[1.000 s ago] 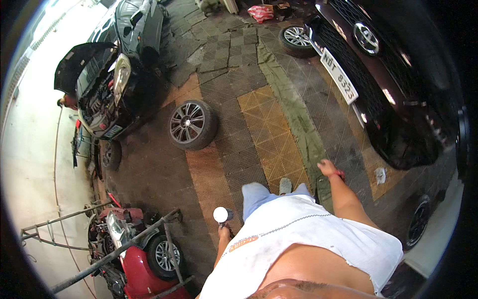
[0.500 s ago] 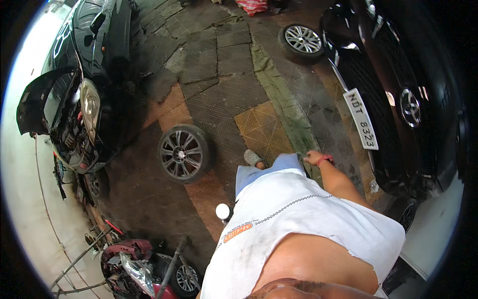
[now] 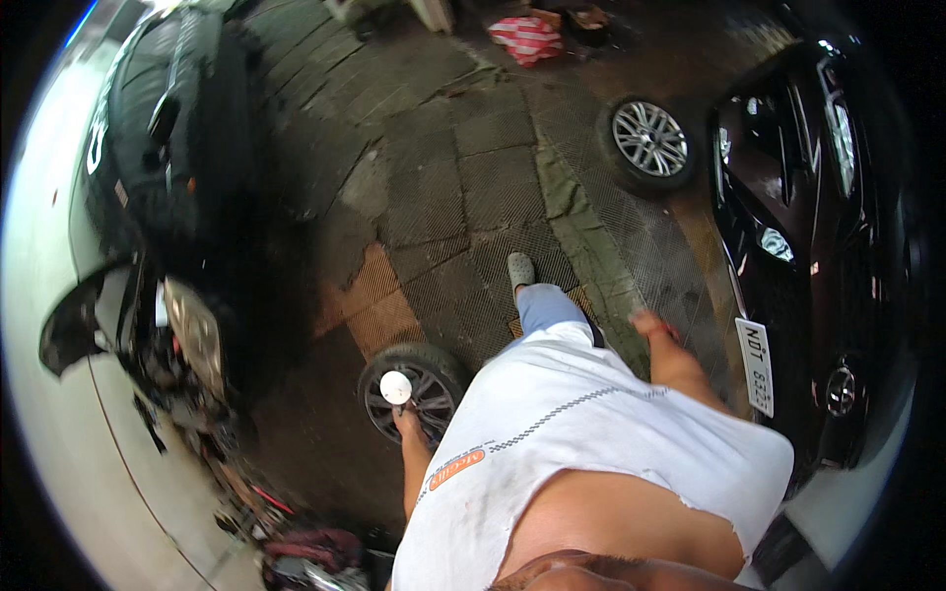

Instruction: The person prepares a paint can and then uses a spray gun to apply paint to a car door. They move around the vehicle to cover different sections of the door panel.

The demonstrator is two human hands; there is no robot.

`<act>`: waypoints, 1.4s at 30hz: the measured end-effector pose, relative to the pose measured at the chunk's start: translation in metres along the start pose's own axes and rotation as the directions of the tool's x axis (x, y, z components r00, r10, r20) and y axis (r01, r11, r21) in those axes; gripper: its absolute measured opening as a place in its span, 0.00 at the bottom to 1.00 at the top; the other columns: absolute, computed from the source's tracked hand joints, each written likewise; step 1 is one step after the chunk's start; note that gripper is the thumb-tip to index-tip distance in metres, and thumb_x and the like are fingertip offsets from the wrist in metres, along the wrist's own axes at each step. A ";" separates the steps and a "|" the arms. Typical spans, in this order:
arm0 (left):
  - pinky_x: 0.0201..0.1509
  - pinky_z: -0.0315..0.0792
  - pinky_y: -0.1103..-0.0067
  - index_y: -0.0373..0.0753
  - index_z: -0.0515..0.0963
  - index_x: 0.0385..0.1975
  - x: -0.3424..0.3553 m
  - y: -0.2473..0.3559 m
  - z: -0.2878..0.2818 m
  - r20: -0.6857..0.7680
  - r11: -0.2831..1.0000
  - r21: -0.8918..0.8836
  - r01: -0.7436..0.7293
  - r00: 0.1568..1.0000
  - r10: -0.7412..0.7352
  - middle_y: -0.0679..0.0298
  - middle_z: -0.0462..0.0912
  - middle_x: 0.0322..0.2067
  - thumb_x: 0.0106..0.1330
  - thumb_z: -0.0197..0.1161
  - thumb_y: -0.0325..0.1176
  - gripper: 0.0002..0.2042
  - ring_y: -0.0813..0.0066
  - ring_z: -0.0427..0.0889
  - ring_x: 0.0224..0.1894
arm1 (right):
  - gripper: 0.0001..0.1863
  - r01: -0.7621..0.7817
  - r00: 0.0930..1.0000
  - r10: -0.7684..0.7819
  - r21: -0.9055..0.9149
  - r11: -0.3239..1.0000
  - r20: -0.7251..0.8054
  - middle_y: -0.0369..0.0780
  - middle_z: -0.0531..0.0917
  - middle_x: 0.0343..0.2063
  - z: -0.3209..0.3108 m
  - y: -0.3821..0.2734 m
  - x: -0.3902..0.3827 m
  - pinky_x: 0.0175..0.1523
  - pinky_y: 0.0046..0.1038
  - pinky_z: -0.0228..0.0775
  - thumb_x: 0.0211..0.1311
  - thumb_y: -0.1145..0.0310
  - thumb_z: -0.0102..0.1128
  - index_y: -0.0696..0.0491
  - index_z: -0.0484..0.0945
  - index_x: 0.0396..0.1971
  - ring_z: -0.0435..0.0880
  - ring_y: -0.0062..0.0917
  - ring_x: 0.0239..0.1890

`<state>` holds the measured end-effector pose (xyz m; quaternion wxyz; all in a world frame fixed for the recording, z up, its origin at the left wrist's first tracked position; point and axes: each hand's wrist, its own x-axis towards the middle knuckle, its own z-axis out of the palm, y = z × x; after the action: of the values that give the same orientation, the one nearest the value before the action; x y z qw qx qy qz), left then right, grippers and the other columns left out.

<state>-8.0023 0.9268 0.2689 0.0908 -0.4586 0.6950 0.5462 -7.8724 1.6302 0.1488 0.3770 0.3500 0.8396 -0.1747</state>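
My left hand point(image 3: 404, 422) is closed on a thing with a round white end point(image 3: 395, 387); the rest of it is hardly visible, so I cannot tell its kind. Behind that hand, on the floor mats, lies a car wheel point(image 3: 436, 382) with dark spokes, partly covered by the white thing and my shirt. My right hand point(image 3: 652, 323) hangs out to the right over the green cloth strip point(image 3: 586, 236), touching nothing that I can see. Its fingers are smeared by motion.
A second wheel point(image 3: 648, 140) lies ahead on the right, beside a dark car point(image 3: 788, 256). At left stands a black car point(image 3: 163, 148), its front end opened up. A red-and-white bag point(image 3: 526, 39) sits at the far end, and reddish car parts point(image 3: 313, 554) lie at lower left.
I have stepped forward, so both wheels and the cars shift in view. My left hand with the white-ended thing has come out in front of the nearer wheel. A shod foot swings ahead.
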 end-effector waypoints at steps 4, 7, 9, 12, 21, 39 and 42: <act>0.54 0.72 0.72 0.38 0.71 0.65 0.027 0.123 0.027 0.100 0.933 0.338 0.127 0.980 -0.170 0.64 0.81 0.51 0.72 0.61 0.27 0.22 0.70 0.78 0.49 | 0.39 0.300 0.934 -0.219 0.290 0.909 -0.282 0.54 0.76 0.65 -0.131 -0.226 0.066 0.73 0.41 0.63 0.67 0.41 0.59 0.60 0.74 0.64 0.73 0.47 0.68; 0.53 0.72 0.71 0.38 0.71 0.64 0.070 0.156 0.056 0.125 0.915 0.376 0.151 0.970 -0.211 0.64 0.80 0.49 0.73 0.61 0.28 0.21 0.70 0.78 0.48 | 0.33 0.476 0.871 -0.389 0.316 0.821 -0.300 0.54 0.80 0.60 -0.281 -0.395 0.090 0.68 0.41 0.68 0.66 0.48 0.63 0.59 0.77 0.61 0.78 0.45 0.65; 0.52 0.72 0.71 0.38 0.71 0.63 0.106 0.189 0.089 0.178 0.894 0.415 0.168 0.949 -0.260 0.64 0.80 0.48 0.73 0.61 0.29 0.20 0.70 0.78 0.47 | 0.31 0.603 0.778 -0.446 0.328 0.727 -0.442 0.53 0.83 0.56 -0.340 -0.469 0.124 0.65 0.40 0.72 0.66 0.52 0.64 0.58 0.76 0.61 0.82 0.45 0.60; 0.51 0.72 0.70 0.38 0.72 0.62 0.164 0.243 0.118 0.191 0.889 0.423 0.176 0.942 -0.277 0.65 0.79 0.46 0.74 0.60 0.30 0.19 0.69 0.77 0.46 | 0.27 0.679 0.712 -0.522 0.270 0.683 -0.470 0.52 0.84 0.51 -0.426 -0.584 0.142 0.61 0.43 0.74 0.67 0.54 0.64 0.57 0.77 0.58 0.83 0.46 0.56; 0.47 0.73 0.68 0.39 0.73 0.58 0.386 0.472 0.184 0.270 0.903 0.404 0.145 0.924 -0.269 0.65 0.78 0.41 0.75 0.59 0.34 0.15 0.69 0.76 0.41 | 0.30 0.112 0.994 -0.110 0.063 0.992 -0.027 0.51 0.81 0.58 -0.411 -0.638 0.239 0.65 0.45 0.71 0.67 0.49 0.61 0.55 0.78 0.59 0.79 0.47 0.62; 0.32 0.67 0.73 0.45 0.75 0.45 0.735 0.911 0.331 0.141 0.998 0.051 0.036 0.989 -0.042 0.70 0.71 0.25 0.74 0.54 0.28 0.06 0.75 0.72 0.28 | 0.30 -0.019 0.998 -0.001 0.358 0.933 0.055 0.55 0.81 0.57 -0.574 -0.998 0.439 0.67 0.42 0.70 0.64 0.50 0.65 0.61 0.80 0.55 0.79 0.45 0.62; 0.33 0.70 0.65 0.38 0.81 0.39 0.747 0.932 0.370 0.098 0.962 0.227 0.150 0.980 -0.176 0.61 0.80 0.26 0.75 0.57 0.42 0.13 0.65 0.79 0.31 | 0.29 0.104 0.988 -0.126 0.212 0.972 0.094 0.54 0.83 0.55 -0.688 -1.114 0.515 0.64 0.41 0.72 0.65 0.51 0.66 0.59 0.80 0.56 0.81 0.45 0.59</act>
<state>-9.2478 0.8208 0.2871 0.2260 -0.4686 0.7042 0.4831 -9.2676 1.4746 0.2430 0.3720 0.3281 0.8145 -0.3009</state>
